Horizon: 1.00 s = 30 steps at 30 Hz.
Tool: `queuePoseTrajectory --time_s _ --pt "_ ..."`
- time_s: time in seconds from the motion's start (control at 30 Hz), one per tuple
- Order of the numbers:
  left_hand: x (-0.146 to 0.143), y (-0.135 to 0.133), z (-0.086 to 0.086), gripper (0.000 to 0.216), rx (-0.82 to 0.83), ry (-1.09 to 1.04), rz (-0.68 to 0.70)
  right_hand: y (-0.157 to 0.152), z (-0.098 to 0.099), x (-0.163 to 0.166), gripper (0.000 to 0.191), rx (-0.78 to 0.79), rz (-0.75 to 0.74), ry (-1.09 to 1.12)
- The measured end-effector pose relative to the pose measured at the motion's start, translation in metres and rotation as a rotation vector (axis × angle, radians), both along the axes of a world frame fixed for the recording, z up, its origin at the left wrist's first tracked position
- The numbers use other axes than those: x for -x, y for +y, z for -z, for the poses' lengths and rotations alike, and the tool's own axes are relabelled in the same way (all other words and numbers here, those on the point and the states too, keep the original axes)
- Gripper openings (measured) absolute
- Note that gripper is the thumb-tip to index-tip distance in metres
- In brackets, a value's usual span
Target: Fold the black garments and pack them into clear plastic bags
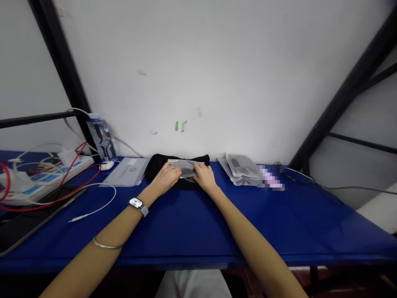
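Firstly, in the head view, both arms reached forward over the blue table (198, 223) toward the white wall (217, 62). The left hand (166, 177) and the right hand (204, 176) were close together at the far edge of the table, and each of them gripped one end of a clear plastic bag (186, 167) with bent fingers. The bag lay flat between the two hands, on top of a folded black cloth (161, 162), which rested on the table against the wall. What was inside the bag looked grey, but I could not tell more. The left wrist carried a smartwatch (138, 204), and a thin bracelet (105, 245) sat further back on the same forearm. Just beside the black cloth, to its left, a flat pale packet (127, 171) lay on the table, and a small white object (107, 165) was touching its far corner. Behind it a water bottle (101, 138) stood tilted against a black frame post (62, 70). At the far left a white power strip (46, 176) lay under red cables (77, 182), and a white cable (99, 207) curved over the blue surface near a dark flat device (27, 223). To the right of the hands, apart from them, a pile of plastic packets (242, 169) lay near the wall, with a blurred pink patch (270, 178) just beside it.
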State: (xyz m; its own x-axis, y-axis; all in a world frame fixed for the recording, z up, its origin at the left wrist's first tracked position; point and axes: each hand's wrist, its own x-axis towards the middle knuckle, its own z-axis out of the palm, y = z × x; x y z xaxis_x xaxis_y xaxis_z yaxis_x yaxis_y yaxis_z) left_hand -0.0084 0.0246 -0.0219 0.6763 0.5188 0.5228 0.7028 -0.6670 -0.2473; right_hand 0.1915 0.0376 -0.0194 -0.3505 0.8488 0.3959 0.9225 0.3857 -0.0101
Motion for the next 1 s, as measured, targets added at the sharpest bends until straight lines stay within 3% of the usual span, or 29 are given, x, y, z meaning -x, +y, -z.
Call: queuePoseTrajectory --time_s 0.17,0.33,0.47,0.53,0.73,0.87,1.0 --pt "0.0 -0.001 0.001 0.018 -0.026 0.006 -0.034 -0.001 -0.001 -0.001 0.026 -0.029 0.011 -0.009" --pt "0.002 -0.002 0.0 0.013 -0.048 -0.043 -0.062 -0.011 -0.006 -0.004 0.036 -0.104 -0.252 -0.022" --pt "0.0 -0.005 -0.003 0.016 -0.108 -0.072 -0.013 -0.016 -0.004 0.011 0.02 -0.246 -0.362 -0.06" --pt "-0.002 -0.007 -0.004 0.018 -0.149 -0.102 0.008 -0.015 -0.001 0.019 0.013 -0.332 -0.372 -0.099" --pt "-0.002 -0.009 -0.005 0.022 -0.232 -0.123 0.018 -0.011 0.003 0.016 0.023 -0.534 -0.402 -0.221" --pt "-0.001 -0.01 -0.006 0.022 -0.229 -0.134 -0.013 -0.012 0.0 -0.004 0.023 -0.523 -0.351 -0.247" --pt "0.003 -0.01 -0.009 0.022 -0.167 -0.134 -0.041 -0.014 -0.006 -0.022 0.028 -0.414 -0.287 -0.245"
